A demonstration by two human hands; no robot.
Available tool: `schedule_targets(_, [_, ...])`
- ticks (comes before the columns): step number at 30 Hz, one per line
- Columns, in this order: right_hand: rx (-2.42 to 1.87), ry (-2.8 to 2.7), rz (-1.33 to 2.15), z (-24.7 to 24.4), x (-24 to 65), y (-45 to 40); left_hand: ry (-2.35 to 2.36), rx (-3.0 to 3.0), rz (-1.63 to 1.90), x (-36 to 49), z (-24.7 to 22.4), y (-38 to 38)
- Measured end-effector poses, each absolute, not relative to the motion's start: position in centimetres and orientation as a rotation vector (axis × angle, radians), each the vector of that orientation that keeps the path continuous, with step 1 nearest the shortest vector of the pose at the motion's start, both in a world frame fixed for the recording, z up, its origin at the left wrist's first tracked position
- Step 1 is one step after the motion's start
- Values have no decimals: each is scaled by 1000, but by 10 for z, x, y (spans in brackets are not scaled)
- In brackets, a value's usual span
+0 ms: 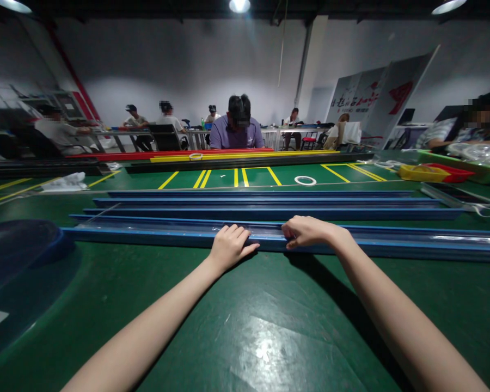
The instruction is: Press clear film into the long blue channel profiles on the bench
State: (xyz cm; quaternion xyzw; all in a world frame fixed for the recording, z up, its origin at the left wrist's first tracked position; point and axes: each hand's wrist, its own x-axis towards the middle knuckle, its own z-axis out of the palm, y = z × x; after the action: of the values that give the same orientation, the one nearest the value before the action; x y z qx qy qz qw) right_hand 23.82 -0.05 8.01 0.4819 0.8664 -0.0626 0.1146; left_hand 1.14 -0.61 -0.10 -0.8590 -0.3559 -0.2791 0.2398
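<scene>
A long blue channel strip [179, 237] with raised edges lies across the green table in front of me; its inner floor looks glossy. My left hand [231, 244] is over its near edge, fingers bent into the channel and thumb against the front side, holding it. Just to the right, my right hand [306, 231] is closed at the same strip, its fingers curled above the near edge. Whatever its fingertips may pinch is hidden. Behind this strip, several similar blue channel strips [269, 213] lie side by side.
A dark blue rounded object [20, 256] stands at the left. Beyond lie a white ring [305, 181], black strips [245, 163], a phone [453, 195], a yellow tray [420, 173] and a green bin [477, 171]. A person in purple [237, 130] sits opposite; others sit farther back.
</scene>
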Motion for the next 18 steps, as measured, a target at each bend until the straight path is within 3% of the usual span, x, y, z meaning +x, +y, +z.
schedule_targets(18, [1518,2273,-325,90,270,1,-957,-2384,-777,11,-1,-5])
